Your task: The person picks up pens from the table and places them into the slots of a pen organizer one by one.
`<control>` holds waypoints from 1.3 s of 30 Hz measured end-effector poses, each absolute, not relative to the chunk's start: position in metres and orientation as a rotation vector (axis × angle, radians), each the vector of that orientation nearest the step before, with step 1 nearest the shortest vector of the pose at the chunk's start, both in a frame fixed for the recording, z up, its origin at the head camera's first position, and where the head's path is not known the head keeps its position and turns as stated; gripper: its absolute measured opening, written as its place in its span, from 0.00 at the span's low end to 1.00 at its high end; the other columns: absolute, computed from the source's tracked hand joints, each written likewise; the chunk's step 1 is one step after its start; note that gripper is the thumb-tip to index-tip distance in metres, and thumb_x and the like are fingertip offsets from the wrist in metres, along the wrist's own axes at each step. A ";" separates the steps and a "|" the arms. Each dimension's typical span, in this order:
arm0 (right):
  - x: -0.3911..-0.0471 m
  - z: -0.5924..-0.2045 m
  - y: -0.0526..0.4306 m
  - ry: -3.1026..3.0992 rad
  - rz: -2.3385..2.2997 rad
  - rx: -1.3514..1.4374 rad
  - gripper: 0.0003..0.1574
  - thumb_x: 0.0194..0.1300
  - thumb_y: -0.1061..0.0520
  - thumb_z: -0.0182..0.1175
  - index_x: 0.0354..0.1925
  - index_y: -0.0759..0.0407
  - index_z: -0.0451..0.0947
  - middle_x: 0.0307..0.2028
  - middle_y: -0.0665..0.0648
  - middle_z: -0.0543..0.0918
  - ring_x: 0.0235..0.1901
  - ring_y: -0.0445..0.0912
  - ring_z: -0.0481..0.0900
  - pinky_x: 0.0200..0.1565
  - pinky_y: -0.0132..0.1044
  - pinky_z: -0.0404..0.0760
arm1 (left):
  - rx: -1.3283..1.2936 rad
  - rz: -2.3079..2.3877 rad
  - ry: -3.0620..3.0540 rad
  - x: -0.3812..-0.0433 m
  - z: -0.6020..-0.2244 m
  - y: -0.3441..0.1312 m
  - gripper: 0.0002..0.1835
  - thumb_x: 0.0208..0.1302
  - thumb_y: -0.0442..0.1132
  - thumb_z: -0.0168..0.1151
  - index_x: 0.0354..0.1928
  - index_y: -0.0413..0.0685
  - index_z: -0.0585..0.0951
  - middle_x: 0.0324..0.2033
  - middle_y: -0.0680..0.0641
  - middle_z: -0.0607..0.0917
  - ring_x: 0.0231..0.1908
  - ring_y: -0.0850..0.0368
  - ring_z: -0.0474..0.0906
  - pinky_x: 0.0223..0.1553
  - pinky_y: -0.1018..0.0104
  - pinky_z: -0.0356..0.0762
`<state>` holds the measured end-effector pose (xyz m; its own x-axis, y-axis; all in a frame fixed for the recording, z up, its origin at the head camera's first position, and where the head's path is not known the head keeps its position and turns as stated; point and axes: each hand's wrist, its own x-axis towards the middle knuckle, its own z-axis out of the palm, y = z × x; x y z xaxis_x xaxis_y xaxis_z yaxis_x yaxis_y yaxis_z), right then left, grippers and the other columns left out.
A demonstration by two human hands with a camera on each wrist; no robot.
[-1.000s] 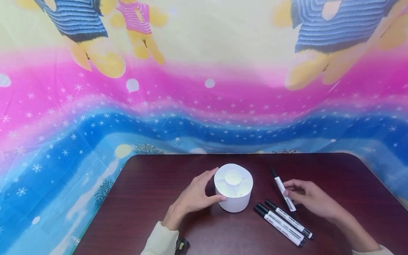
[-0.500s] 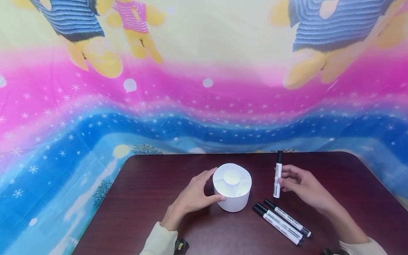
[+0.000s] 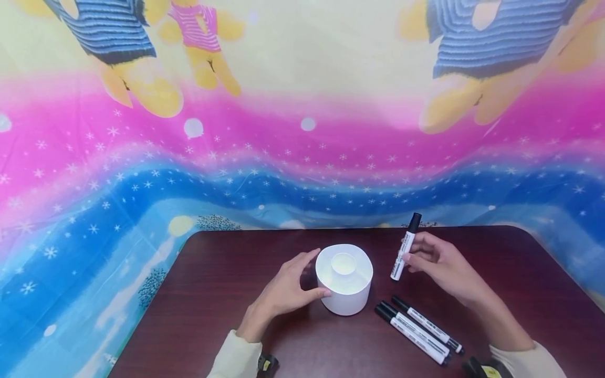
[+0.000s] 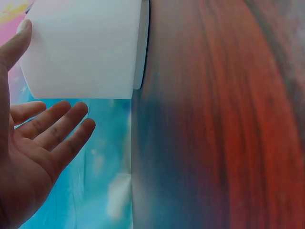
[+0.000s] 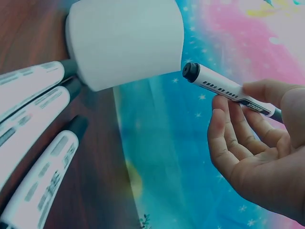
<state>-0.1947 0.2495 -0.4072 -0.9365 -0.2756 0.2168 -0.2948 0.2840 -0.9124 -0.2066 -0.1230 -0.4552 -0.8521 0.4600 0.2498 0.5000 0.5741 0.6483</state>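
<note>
A white round pen holder (image 3: 347,303) with a ring-shaped inner cup stands upright on the table. My left hand (image 3: 290,286) curves loosely round its left side, the thumb at the front of the rim. In the left wrist view, that hand's fingers are nearly straight below the holder (image 4: 86,52). To the right of the holder, my right hand (image 3: 444,268) pinches a white marker (image 3: 403,255) between thumb and fingers, above the table. Its black cap points up and away, its lower end leans toward the holder. The right wrist view shows the black plug end (image 5: 191,72) near the holder's wall.
Three more white markers with black caps lie at a slant on the table, two side by side (image 3: 418,336) and one (image 3: 427,323) behind them. The dark wood table (image 3: 227,273) meets a colourful printed cloth (image 3: 302,157) at its back edge.
My right hand has lifted the marker from low over the table, swung its cap end up and carried it left and away. My left hand stays at the holder.
</note>
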 end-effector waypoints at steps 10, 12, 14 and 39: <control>-0.199 -0.391 0.233 -2.477 1.794 0.518 0.21 0.78 0.60 0.64 0.60 0.73 0.72 0.49 0.62 0.86 0.45 0.39 0.91 0.47 0.34 0.91 | -0.830 -1.137 -2.752 -0.206 -0.458 -0.120 0.50 0.58 0.62 0.80 0.80 0.60 0.70 0.64 0.56 0.84 0.56 0.57 0.84 0.61 0.56 0.85; -0.200 -0.390 0.229 -2.465 1.798 0.522 0.21 0.77 0.60 0.65 0.60 0.72 0.73 0.50 0.64 0.86 0.45 0.40 0.91 0.47 0.34 0.91 | -0.826 -1.140 -2.756 -0.206 -0.459 -0.120 0.50 0.58 0.62 0.80 0.80 0.60 0.70 0.64 0.56 0.84 0.56 0.58 0.84 0.61 0.56 0.85; -0.202 -0.390 0.225 -2.455 1.802 0.517 0.21 0.77 0.60 0.66 0.59 0.72 0.73 0.49 0.65 0.86 0.44 0.40 0.91 0.47 0.34 0.91 | -0.820 -1.141 -2.763 -0.206 -0.459 -0.120 0.50 0.58 0.62 0.80 0.80 0.60 0.70 0.64 0.56 0.84 0.56 0.58 0.84 0.61 0.56 0.85; -0.206 -0.400 0.213 -2.539 1.748 0.406 0.23 0.75 0.57 0.69 0.59 0.70 0.76 0.52 0.69 0.88 0.43 0.37 0.90 0.49 0.30 0.89 | -0.815 -1.170 -2.752 -0.207 -0.454 -0.121 0.50 0.59 0.63 0.80 0.80 0.60 0.70 0.67 0.51 0.83 0.58 0.54 0.86 0.61 0.50 0.86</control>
